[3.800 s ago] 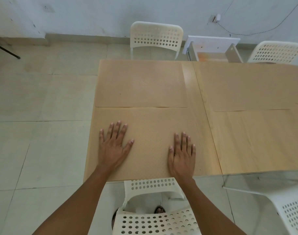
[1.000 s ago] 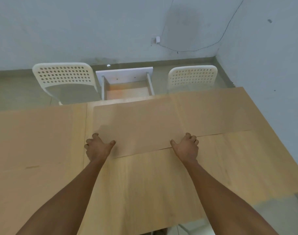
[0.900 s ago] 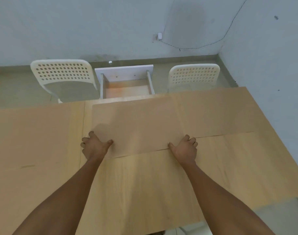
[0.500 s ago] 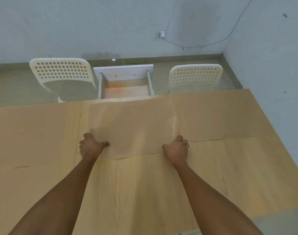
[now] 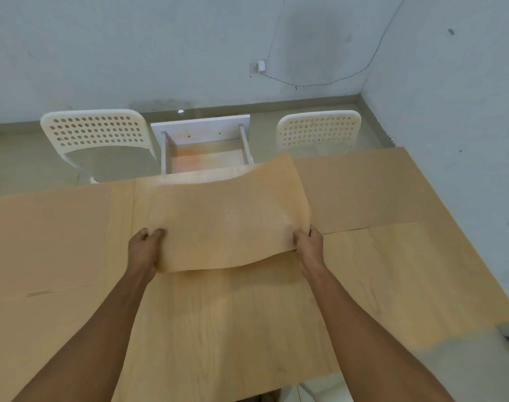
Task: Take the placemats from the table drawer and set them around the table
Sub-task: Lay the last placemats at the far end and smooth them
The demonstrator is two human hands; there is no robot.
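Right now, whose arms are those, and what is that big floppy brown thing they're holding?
Those are a person's own arms. The one picture comes from a camera worn on their head, looking down. The left hand and right hand each pinch a corner of a thin tan placemat, lifted so it sags in the middle. Below is a wooden table with another placemat lying flat on the right. Behind the table, an open white drawer sticks out between two white chairs, one on the left and one on the right.
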